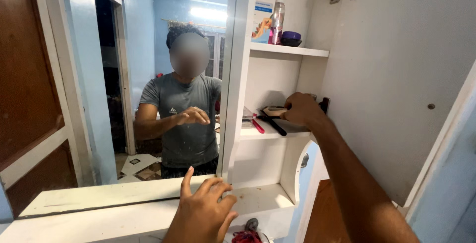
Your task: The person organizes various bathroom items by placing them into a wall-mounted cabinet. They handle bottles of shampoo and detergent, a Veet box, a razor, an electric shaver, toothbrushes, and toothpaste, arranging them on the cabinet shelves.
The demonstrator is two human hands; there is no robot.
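The right hand (301,109) is extended into the open white wall cabinet and rests on the middle white shelf (270,135), near its right end. Its fingers are curled down over a flat tan-and-black object (274,110) lying on that shelf; the fingertips touch the object's right end. Whether the hand actually grips the object or only presses on it cannot be determined, as the palm side is hidden.

A long black comb (272,123) lies on the same shelf, just left of and below the right hand, running diagonally toward the shelf's front edge. A red narrow stick-shaped item (258,126) lies beside the comb on its left, closer to the cabinet's left wall.

The left hand (203,212) is held above the white counter (99,218) below the mirror (148,74), near the counter's front edge. It holds nothing; the fingers are loosely spread and slightly bent, index finger raised. A red tangled item (246,236) lies on the counter just right of this hand.

The upper white shelf (290,50) carries a blue-and-white carton (264,10), a clear pink bottle (277,22) and a dark purple bowl (291,38), grouped at its left end.
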